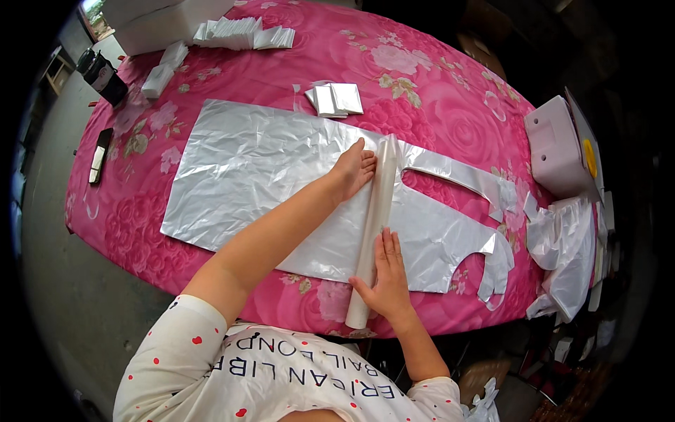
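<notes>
Two-handed work on a plastic sheet; the silvery plastic sheet [246,162] lies spread on a pink flowered tablecloth [450,126], in the middle of the table and in front of the person; a pale tube [375,218] rests across it, nearer the strap end than the plain end.

The left hand [355,169] is beside the tube's far part, over the sheet, its fingers close together and slightly bent; no object is visible in it, and whether the fingertips touch the tube cannot be told; the right hand [387,274] lies at the tube's near part, fingers straight, thumb spread across the tube, and does not grasp it.

The placing of 1 hand near each end probably lets both steady the tube evenly; the sheet is presumably spread out so that the tube can bear on its full width.

The tube's long axis runs from the person toward the far side, the far end leaning slightly right, the near end reaching beyond the sheet's edge; the sheet's long axis runs left to right, roughly crosswise to the tube, its 2 straps [450,169] pointing right; folded packets [337,100] lie just beyond the sheet's far edge.
</notes>
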{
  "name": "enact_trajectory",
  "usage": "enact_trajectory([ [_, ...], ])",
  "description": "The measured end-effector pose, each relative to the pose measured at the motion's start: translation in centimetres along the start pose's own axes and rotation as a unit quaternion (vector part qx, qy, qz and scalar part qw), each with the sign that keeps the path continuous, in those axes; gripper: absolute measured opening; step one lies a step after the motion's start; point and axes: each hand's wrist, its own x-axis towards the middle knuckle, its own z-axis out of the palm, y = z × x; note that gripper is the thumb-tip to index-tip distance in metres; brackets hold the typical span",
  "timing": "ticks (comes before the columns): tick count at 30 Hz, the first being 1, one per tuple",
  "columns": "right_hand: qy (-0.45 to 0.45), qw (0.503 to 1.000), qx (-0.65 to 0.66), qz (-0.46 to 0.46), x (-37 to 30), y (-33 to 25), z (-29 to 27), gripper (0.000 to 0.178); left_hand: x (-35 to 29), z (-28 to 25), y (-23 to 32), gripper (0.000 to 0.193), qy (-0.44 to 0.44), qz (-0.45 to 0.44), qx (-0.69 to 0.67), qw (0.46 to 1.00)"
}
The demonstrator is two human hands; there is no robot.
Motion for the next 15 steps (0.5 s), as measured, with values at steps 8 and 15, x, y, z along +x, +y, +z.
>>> enact_trajectory([
  [8, -0.186, 0.962, 0.018, -0.197, 6.1, -5.5, 2.1, 0.069, -6.7, -5.5, 6.8, 0.049, 0.054, 0.202, 0.125, 0.970],
  [15, -0.236, 0.809, 0.354, -0.406, 9.3, -14.7, 5.5, 0.039, -18.8, -16.5, 9.4, 0.049, 0.119, 0.245, 0.202, 0.941],
])
